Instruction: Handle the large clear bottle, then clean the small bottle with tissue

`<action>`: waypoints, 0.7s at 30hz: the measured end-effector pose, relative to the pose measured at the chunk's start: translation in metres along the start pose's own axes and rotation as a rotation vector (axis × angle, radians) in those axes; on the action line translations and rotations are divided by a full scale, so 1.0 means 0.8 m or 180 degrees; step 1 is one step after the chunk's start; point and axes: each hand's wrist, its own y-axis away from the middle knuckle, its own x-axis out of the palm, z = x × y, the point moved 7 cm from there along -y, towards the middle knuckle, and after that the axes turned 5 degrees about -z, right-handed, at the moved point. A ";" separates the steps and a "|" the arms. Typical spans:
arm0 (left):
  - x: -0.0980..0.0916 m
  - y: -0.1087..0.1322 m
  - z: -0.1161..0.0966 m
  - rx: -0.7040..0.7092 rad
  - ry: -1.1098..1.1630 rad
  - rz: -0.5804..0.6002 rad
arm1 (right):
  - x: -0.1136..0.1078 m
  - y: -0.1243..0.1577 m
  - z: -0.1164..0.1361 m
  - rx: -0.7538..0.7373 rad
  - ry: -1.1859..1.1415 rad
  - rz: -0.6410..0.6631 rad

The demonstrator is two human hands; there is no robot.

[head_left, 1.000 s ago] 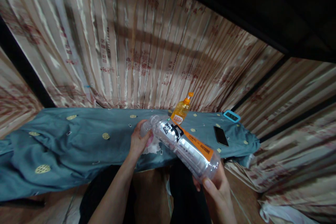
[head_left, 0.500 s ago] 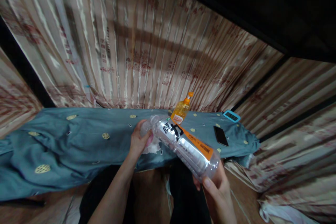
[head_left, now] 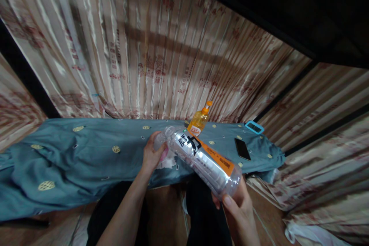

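A large clear plastic bottle (head_left: pixel 201 157) with a silver and orange label is held slanting between my two hands, above the cloth. My right hand (head_left: pixel 238 207) grips its base at the lower right, thumb on the near side. At the upper left end, my left hand (head_left: pixel 151 153) is closed around the bottle's clear narrow end, which its fingers partly cover. A small pink thing (head_left: pixel 164 154) shows under the left thumb; its kind is unclear. Beneath the left hand lies a crumpled white tissue (head_left: pixel 168 162). Just behind the bottle stands an orange pump bottle (head_left: pixel 198 121) of yellow liquid.
A teal patterned cloth (head_left: pixel 95 146) covers the long low surface. On its right side are a black phone (head_left: pixel 242 149) and a blue-framed device (head_left: pixel 254 127). Pleated curtains (head_left: pixel 155 54) hang behind and at both sides. Dark frame bars (head_left: pixel 288 88) run along them.
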 end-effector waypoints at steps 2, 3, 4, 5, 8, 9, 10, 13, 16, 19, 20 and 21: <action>0.000 0.000 0.000 0.0004 -0.0009 -0.0014 | 0.000 0.000 0.000 0.0011 -0.0022 -0.0021; 0.000 0.000 0.000 0.0006 -0.0016 -0.0021 | 0.000 0.000 0.000 0.0019 -0.0023 -0.0031; 0.000 0.000 0.000 0.0011 -0.0021 -0.0025 | 0.000 0.000 0.001 0.0024 -0.0015 -0.0038; 0.000 0.000 0.000 0.0015 -0.0027 -0.0026 | 0.000 0.000 0.001 0.0024 -0.0007 -0.0034; 0.000 0.000 -0.001 0.0021 -0.0035 -0.0024 | 0.002 0.001 0.002 0.0011 -0.0017 -0.0010; 0.000 0.000 -0.001 0.0025 -0.0027 -0.0026 | 0.002 0.001 0.002 0.0011 -0.0020 -0.0019; 0.000 0.000 -0.001 0.0027 -0.0019 -0.0029 | 0.002 0.000 0.002 0.0017 -0.0018 -0.0026; 0.000 0.000 -0.001 0.0029 -0.0022 -0.0029 | 0.001 0.000 0.002 0.0007 0.0010 -0.0021; 0.000 0.001 -0.001 0.0031 -0.0030 -0.0015 | 0.003 -0.001 0.004 -0.0042 0.0018 0.0042; -0.001 0.001 -0.002 0.0045 -0.0009 -0.0023 | 0.002 -0.001 0.004 -0.0055 -0.0009 0.0035; -0.001 0.001 -0.002 0.0048 -0.0001 -0.0025 | 0.002 -0.001 0.004 -0.0049 -0.0018 0.0032; -0.001 0.001 -0.003 0.0044 0.0007 -0.0023 | 0.002 -0.001 0.004 -0.0045 -0.0021 0.0027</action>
